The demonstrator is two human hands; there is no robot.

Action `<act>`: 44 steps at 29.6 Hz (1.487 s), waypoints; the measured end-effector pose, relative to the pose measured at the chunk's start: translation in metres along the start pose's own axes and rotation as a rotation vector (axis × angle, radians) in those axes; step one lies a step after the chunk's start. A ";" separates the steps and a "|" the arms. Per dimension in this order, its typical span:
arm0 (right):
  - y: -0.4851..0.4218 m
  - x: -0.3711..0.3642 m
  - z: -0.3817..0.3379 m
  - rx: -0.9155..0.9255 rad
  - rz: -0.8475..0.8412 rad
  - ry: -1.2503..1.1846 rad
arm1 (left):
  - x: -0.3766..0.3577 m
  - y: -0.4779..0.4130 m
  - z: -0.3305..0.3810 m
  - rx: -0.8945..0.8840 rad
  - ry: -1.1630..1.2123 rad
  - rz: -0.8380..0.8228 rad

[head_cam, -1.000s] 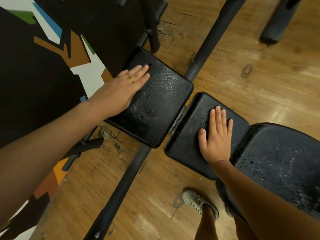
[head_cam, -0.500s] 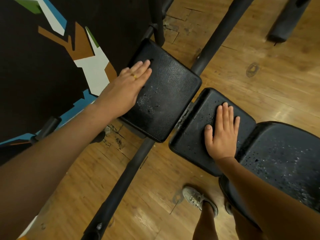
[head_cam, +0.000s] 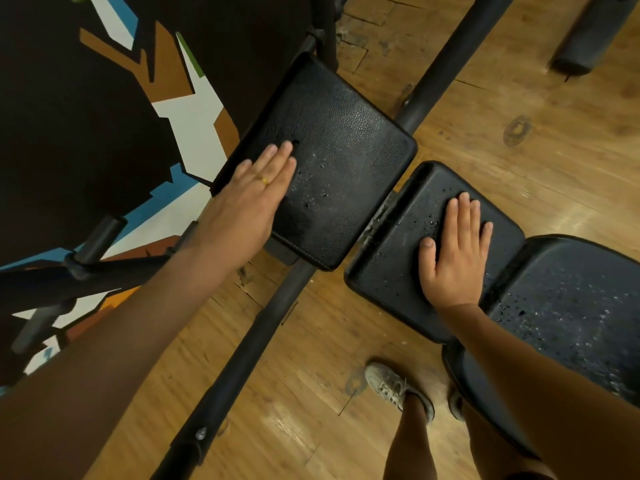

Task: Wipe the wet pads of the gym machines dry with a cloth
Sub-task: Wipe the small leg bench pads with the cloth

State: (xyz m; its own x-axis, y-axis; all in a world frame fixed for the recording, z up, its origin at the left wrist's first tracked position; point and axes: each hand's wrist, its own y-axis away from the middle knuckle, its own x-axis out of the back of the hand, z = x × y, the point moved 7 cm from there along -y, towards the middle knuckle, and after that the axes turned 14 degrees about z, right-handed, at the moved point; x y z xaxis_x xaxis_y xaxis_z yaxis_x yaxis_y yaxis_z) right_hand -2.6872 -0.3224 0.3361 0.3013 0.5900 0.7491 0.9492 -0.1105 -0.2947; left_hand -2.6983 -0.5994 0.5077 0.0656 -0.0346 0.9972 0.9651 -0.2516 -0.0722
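The left hand lies open and flat on the left pad; the right hand lies open and flat on the droplet-speckled middle pad.

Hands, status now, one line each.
Left hand: open, flat on the left pad, holding nothing.
Right hand: open, flat on the middle pad, holding nothing.
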 end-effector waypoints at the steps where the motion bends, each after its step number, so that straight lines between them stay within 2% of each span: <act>1: 0.001 -0.001 0.000 0.003 0.000 0.001 | -0.001 0.003 0.001 0.020 0.001 0.010; 9: 0.003 -0.001 0.001 0.007 -0.008 -0.009 | -0.002 0.054 0.015 0.241 -0.028 0.003; 13: 0.004 -0.001 0.000 0.002 -0.013 -0.014 | -0.014 0.055 0.056 0.317 0.012 0.000; 15: 0.004 -0.001 -0.001 0.004 -0.014 -0.012 | -0.033 0.063 0.091 0.263 0.029 -0.060; 17: 0.003 -0.001 -0.001 0.004 -0.015 -0.010 | -0.048 0.071 0.111 0.194 0.033 -0.052; 24: 0.003 -0.003 0.000 0.012 -0.007 0.006 | -0.049 0.069 0.102 0.085 0.040 -0.132; 31: 0.002 -0.002 -0.001 0.006 -0.006 0.008 | -0.049 -0.008 0.110 0.011 0.053 -0.082; 35: 0.002 -0.003 0.001 0.015 -0.011 0.012 | -0.051 -0.043 0.115 -0.006 -0.006 -0.114; 44: 0.002 0.000 -0.001 0.006 -0.008 -0.010 | -0.054 0.007 0.107 -0.035 0.037 -0.084</act>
State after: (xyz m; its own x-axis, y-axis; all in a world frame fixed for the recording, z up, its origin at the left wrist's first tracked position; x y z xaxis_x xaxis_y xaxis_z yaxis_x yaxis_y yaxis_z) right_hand -2.6854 -0.3233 0.3365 0.2927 0.5985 0.7458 0.9510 -0.1008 -0.2923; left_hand -2.6678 -0.4956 0.4555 -0.0254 -0.0475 0.9985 0.9573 -0.2889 0.0106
